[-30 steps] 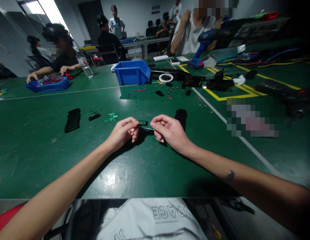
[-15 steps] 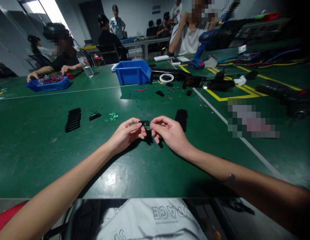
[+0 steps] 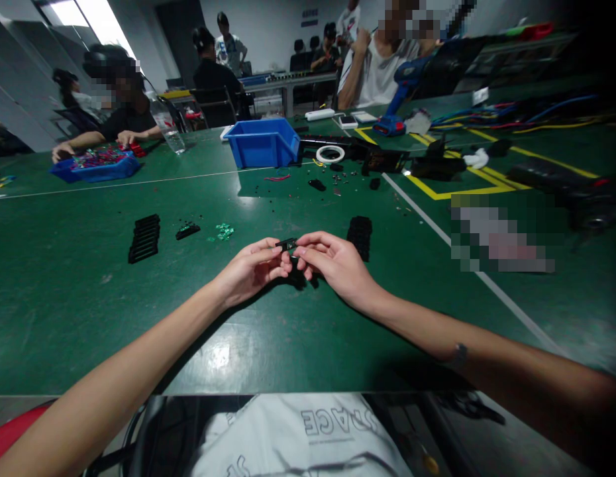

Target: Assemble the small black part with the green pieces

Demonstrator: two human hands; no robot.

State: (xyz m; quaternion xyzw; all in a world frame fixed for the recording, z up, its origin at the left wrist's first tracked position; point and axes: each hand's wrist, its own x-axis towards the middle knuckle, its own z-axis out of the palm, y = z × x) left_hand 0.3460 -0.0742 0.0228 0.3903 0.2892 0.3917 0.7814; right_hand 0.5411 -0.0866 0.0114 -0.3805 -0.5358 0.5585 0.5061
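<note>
Between my two hands is a small black plastic case (image 3: pixel 287 244), tilted with its dark face up. My left hand (image 3: pixel 252 270) is closed, pinching the case's left end between thumb and forefinger. At the other end, the thumb and forefinger of my right hand (image 3: pixel 335 268) are closed on the case's edge. A thin metal tool (image 3: pixel 294 258) shows as a glint below the case, mostly hidden in my right hand. Black cases lie in a row (image 3: pixel 359 237) beyond my right hand. Green circuit boards (image 3: pixel 223 231) lie in a pile beyond my left hand.
Another row of black parts (image 3: pixel 144 238) lies at left, near a black piece with tiny bits (image 3: pixel 187 230). Farther back are a blue bin (image 3: pixel 262 144), a white tape ring (image 3: pixel 330 154), a bottle (image 3: pixel 171 132) and a drill (image 3: pixel 402 99). Co-workers sit across the green table (image 3: pixel 89 318).
The case has turned from its green board side to its black side and now tilts up at the right. My hands have drawn together, and my right fingertips have come onto it.
</note>
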